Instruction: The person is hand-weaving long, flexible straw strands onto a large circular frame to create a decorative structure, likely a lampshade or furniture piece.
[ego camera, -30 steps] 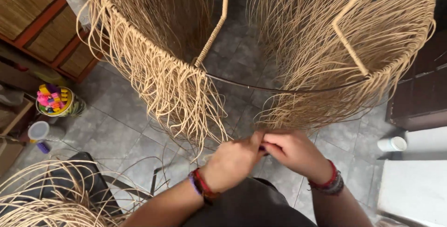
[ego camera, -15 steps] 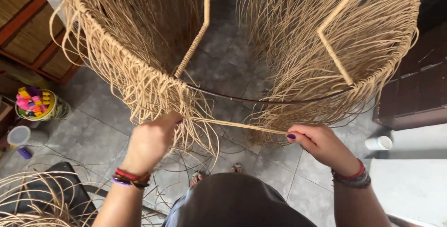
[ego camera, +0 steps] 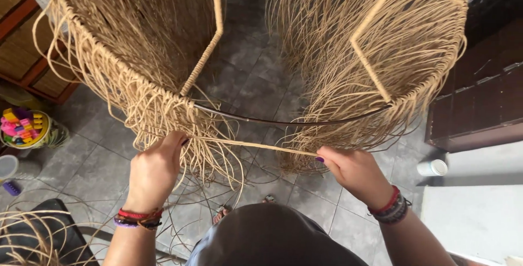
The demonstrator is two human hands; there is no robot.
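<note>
A tall round frame [ego camera: 289, 120] of dark metal hoop stands before me, hung with long tan fibre strands [ego camera: 136, 80] on both sides; a bare stretch of hoop shows in the middle. My left hand [ego camera: 155, 170] pinches one end of a tan strand [ego camera: 250, 145] at the fringe on the left. My right hand [ego camera: 354, 170] grips the other end, and the strand runs taut between them just below the hoop. Both wrists wear coloured bracelets.
Grey floor tiles lie below. A bucket of coloured toys [ego camera: 24, 127] and a small white tub [ego camera: 11, 167] sit at the left. Loose strands on a dark seat [ego camera: 32, 233] lie lower left. A dark wooden cabinet [ego camera: 479, 102] and a white canister [ego camera: 433, 167] stand right.
My hands, close together at the centre a second ago, have drawn apart. The left went to the left fringe, the right to the right, stretching a strand between them.
</note>
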